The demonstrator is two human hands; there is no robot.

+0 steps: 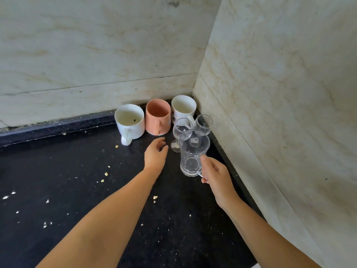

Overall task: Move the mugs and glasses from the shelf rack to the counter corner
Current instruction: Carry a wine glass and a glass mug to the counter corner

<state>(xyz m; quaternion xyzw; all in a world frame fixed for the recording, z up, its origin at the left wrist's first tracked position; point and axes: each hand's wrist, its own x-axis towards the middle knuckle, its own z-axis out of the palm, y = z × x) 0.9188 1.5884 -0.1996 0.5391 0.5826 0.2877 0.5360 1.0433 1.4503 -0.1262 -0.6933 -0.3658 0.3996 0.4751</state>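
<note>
Right hand: the right hand (216, 174) is nearest, fingers clamped on the handle of a clear glass mug (192, 153), carried upright just off the counter, by the look of it. Handle grip keeps fingers off the rim and leaves the base free to set down.
Left hand: the left hand (156, 152) is empty, fingers loosely spread, palm down, hovering low over the counter in front of the pink mug. Likely just let something go or is ready to steady the glasses; can't tell which.
Counter: black stone counter (58, 190), scattered pale crumbs (105, 174) across it.
Stemmed glasses: two small clear stemmed glasses (180, 130) (202, 122) stand behind the glass mug, close together, near the right wall. Partly seen through the held mug, so whether they touch is unclear.
Mug row: white mug (129, 122), pink mug (158, 117) and a second white mug (182, 108) are lined up against the back wall, handles facing out for easy grabbing. Packed tight into the corner to save room.
Writing: second white mug has a small dark print on its side, too small to read. No other labels.
Walls: marbled tile walls (280, 93) meet at the corner.
Stage: judged mid-task, the glass mug is about to join the group; the open spot is in front of the stemmed glasses. Risk: knocking the stems.
</note>
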